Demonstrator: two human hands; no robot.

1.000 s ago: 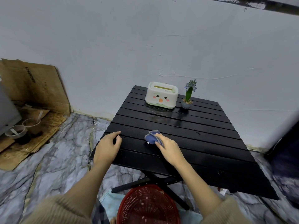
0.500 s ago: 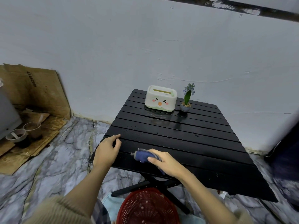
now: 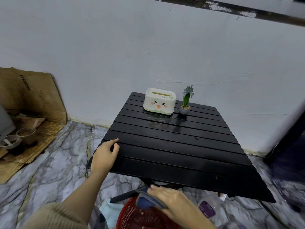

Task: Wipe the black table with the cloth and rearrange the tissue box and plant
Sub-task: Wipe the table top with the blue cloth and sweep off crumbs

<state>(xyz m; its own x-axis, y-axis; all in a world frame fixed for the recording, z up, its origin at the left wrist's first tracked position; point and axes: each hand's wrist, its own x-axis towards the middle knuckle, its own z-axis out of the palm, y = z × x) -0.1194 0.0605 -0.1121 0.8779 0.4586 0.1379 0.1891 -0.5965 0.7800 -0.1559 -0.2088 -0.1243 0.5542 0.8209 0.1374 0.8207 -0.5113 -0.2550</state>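
A black slatted table (image 3: 178, 146) stands against the wall. At its far edge sit a white tissue box (image 3: 159, 101) with a cartoon face and, just right of it, a small potted plant (image 3: 185, 103) with a blue flower. My left hand (image 3: 105, 154) rests on the table's near left corner, fingers spread on the slats. My right hand (image 3: 171, 200) holds a blue cloth (image 3: 146, 199) below the table's front edge, over a red basket (image 3: 142, 217).
Flattened cardboard (image 3: 29, 96) leans on the wall at left, with cups (image 3: 18, 138) on more cardboard on the marble floor. A plastic bottle (image 3: 208, 207) lies on the floor under the table's right front. A dark object stands at far right.
My right hand has slid the cloth toward me across the slats, off the front edge and down over the red basket. My left hand has stayed on the corner.
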